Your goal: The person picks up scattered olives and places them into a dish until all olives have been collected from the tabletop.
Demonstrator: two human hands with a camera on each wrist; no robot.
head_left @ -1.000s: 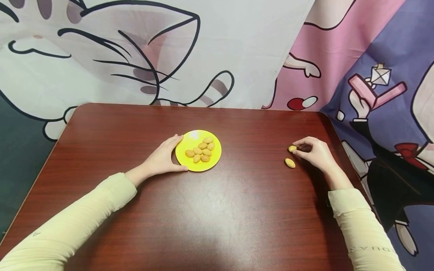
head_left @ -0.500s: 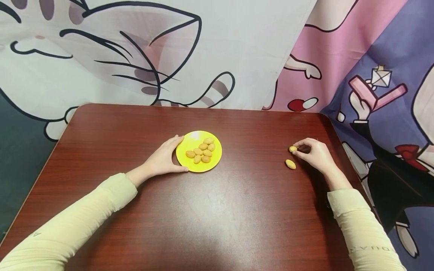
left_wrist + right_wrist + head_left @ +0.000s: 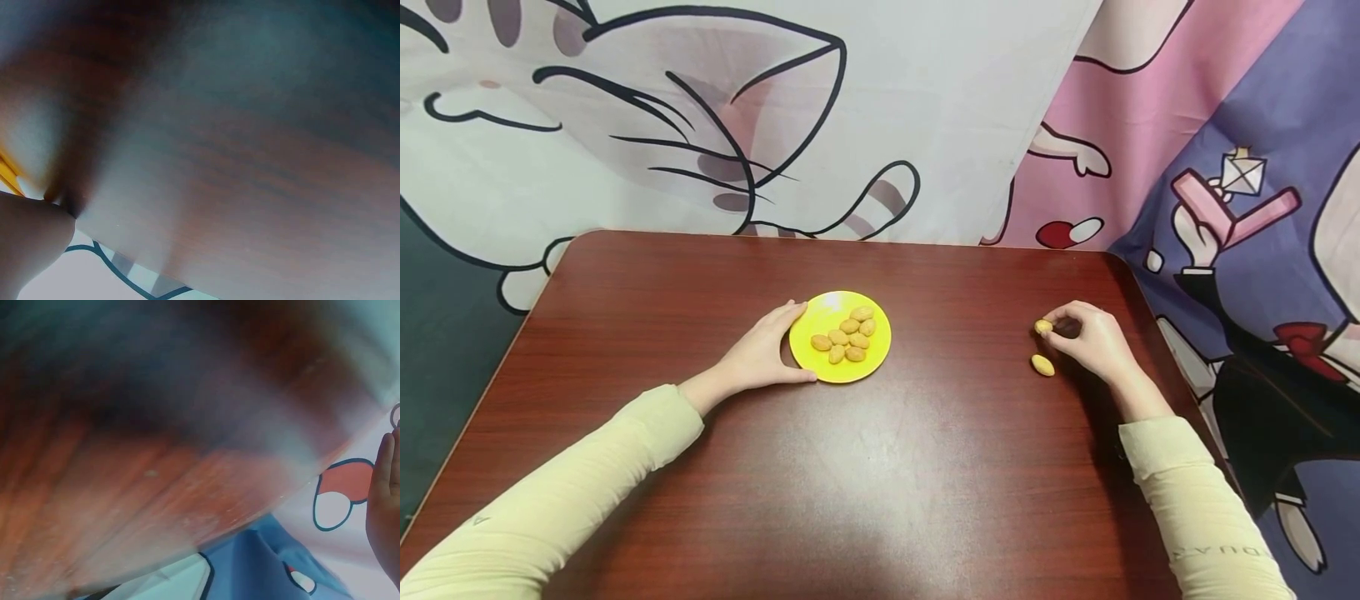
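A round yellow plate [image 3: 797,354] bears several tan, oval, nut-like pieces [image 3: 857,340]. My left hand [image 3: 756,350] holds the plate by its left side, thumb at the near rim and fingers at the far rim. Over at the right, my right hand [image 3: 1093,337] pinches one oval nut-like piece [image 3: 1042,327] between thumb and fingertips. A second such piece [image 3: 1042,365] lies on the table just below it. In the left wrist view only part of the hand [image 3: 34,240] and a sliver of yellow plate [image 3: 9,175] show. The right wrist view catches part of the hand [image 3: 384,506], its fingertips hidden.
The dark reddish-brown wooden table [image 3: 865,483] reaches back to a cloth with a cartoon cat [image 3: 955,108]. Pink and blue printed cloth [image 3: 1195,100] hangs along the right side. Bare tabletop lies between the plate and the right hand.
Over the last half second my right hand has shifted slightly left and up in the head view, taking the pinched piece along. The left hand and the plate have stayed in place.
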